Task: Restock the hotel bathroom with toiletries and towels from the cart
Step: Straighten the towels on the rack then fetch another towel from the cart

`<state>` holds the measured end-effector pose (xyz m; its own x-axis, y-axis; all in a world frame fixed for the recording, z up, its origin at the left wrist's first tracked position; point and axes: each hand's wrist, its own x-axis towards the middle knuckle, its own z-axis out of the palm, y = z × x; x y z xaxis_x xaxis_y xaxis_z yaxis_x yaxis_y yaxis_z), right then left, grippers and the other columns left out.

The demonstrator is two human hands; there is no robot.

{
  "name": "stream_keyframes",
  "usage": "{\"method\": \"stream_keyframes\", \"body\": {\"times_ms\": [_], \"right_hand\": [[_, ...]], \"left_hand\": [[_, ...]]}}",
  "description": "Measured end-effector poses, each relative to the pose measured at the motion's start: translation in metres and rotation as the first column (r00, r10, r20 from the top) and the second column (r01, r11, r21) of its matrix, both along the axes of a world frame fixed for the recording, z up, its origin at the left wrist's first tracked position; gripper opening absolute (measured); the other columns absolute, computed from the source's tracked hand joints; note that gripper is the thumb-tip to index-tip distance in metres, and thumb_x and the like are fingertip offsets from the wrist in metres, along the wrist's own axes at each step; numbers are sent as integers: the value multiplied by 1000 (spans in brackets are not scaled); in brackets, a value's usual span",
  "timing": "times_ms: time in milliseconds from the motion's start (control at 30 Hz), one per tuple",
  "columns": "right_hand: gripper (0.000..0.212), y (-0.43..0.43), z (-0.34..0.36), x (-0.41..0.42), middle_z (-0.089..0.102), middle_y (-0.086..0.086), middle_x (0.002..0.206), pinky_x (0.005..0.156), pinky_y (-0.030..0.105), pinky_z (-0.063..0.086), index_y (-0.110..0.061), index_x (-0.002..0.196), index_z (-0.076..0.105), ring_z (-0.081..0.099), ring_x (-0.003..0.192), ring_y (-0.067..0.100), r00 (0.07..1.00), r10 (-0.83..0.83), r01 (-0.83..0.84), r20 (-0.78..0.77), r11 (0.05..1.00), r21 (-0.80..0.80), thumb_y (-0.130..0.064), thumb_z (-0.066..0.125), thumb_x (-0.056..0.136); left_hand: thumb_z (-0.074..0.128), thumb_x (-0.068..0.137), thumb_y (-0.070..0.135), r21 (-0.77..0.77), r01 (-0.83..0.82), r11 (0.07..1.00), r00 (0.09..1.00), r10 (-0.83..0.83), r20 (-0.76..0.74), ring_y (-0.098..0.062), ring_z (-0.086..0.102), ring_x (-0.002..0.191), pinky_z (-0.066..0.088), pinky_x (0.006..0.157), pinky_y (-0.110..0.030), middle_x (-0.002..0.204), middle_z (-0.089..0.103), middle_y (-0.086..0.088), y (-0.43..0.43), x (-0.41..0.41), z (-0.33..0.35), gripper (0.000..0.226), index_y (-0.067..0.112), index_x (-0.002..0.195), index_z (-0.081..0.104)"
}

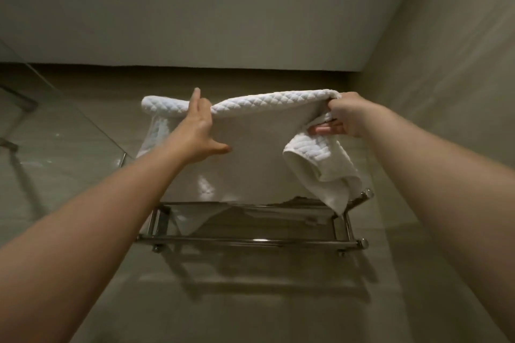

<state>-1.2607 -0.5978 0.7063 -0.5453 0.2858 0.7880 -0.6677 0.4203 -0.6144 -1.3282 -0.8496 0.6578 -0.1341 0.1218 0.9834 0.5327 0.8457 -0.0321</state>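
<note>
Grip status: the right fingers [326, 128] are curled round the bunched right end of the towel [264, 103], pinched at its top edge, and a loose flap is left hanging below the right hand [342, 117]. The left fingers [196, 100] are held straight and flat against the towel front, thumb splayed, nothing gripped; the left hand [195, 131] is used as a press only. The towel is held in the air, quilted fold uppermost, sagging slightly between the hands, with its lower part draped toward the glass shelf [250, 220]. Contact between its bottom edge and the shelf cannot be told. The shelf is carried in a chrome rack [250, 243] fixed to the wall, with a rail along the front; a glass panel [55, 125] is seen to the left. Step judged: towel placement on the rack, mid-step, towel not yet set down; the toiletries part cannot be assessed from here. For the next move, the hanging flap would need to be tucked in and both ends brought level, then the towel lowered flat onto the shelf. Risk to be noted: flap snagged on the rail end knob [367, 193].
</note>
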Motion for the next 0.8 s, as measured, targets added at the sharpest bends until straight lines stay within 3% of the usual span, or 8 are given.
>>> {"method": "stream_keyframes", "body": {"times_ms": [67,133,200,300,467,600,667,800], "right_hand": [[37,1,22,3,62,24,71,48,33,57,7,121,44,65,46,27,999,-38,39,-30,999,33,3,19,94],[30,1,38,7,63,25,75,43,30,56,15,101,45,64,41,24,997,-61,65,-46,995,77,5,18,94],[27,1,51,7,63,27,80,38,28,53,14,89,43,63,39,23,995,-63,70,-80,993,94,6,18,94],[25,3,68,-5,64,29,81,43,32,56,13,92,42,66,45,26,987,-91,103,-131,990,93,8,17,92],[35,12,84,-52,59,34,90,74,48,58,9,120,42,68,76,43,982,-101,110,-162,993,49,5,22,91],[35,19,87,-102,58,25,109,71,48,59,-7,123,51,69,74,40,982,-132,148,-138,982,116,-6,28,97],[31,26,87,-128,56,18,111,74,49,58,-7,118,55,67,84,40,967,-211,236,-144,953,190,-8,32,98],[34,46,85,-184,56,19,123,94,45,47,-8,123,55,53,112,40,841,-412,519,-351,800,303,-8,34,96]], "left_hand": [[79,71,30,2,-12,1000,998,12,-65,-25,20,141,23,109,-29,156,-18,-12,0,1,23,85,3,133,27],[80,71,28,6,-33,999,993,34,-116,-25,18,142,22,109,-27,155,-18,-15,1,-1,41,87,1,133,25],[80,71,27,14,-47,999,990,49,-132,-25,16,142,20,109,-26,154,-20,-16,4,-7,53,94,-1,138,20],[81,70,26,45,-55,997,987,61,-150,-27,21,141,20,110,-26,154,-21,-15,10,-24,66,99,0,140,16],[78,74,23,42,-122,992,983,126,-133,-32,41,128,34,104,-36,153,-23,-16,21,-62,79,88,1,136,20],[82,69,21,68,-219,973,969,225,-106,-33,55,108,47,93,-42,151,-30,-11,23,-108,86,93,7,136,18],[82,68,18,84,-313,946,942,321,-101,-32,57,102,50,85,-40,149,-36,-9,24,-133,89,103,9,141,11],[66,77,-3,97,-476,874,846,485,-223,-28,60,76,53,63,-34,149,-32,-15,31,-178,93,77,2,137,17]]}}
